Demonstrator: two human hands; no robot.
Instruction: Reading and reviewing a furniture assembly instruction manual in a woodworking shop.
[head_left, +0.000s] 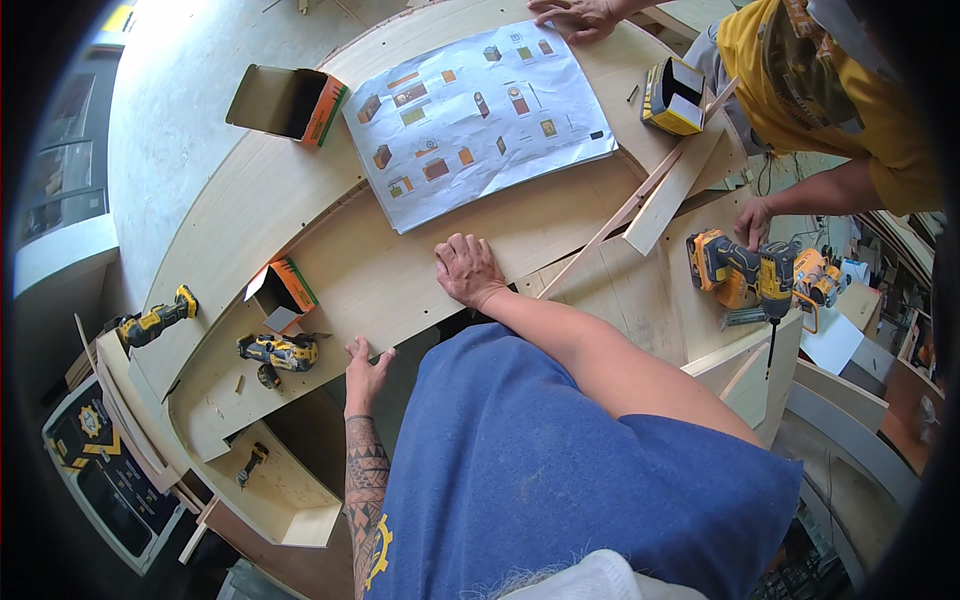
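Pale wood forms the curved table (400, 265), with a white sheet of drawings (470, 130) at the upper centre of the frame. Just below the sheet, mid-frame, the right hand (468, 272) rests on the wood, fingers bent and holding nothing; lower left of it, the left hand (367, 373) is at the table's edge, fingers spread and empty.

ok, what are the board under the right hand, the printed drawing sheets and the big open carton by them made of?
Board: probably plywood, unfinished; pale tan, faint grain.
Drawing sheets: paper, seemingly matte; wrinkles and curling edges.
Carton: likely thin cardboard, orange-and-black printed outside, brown inside; finish unclear.
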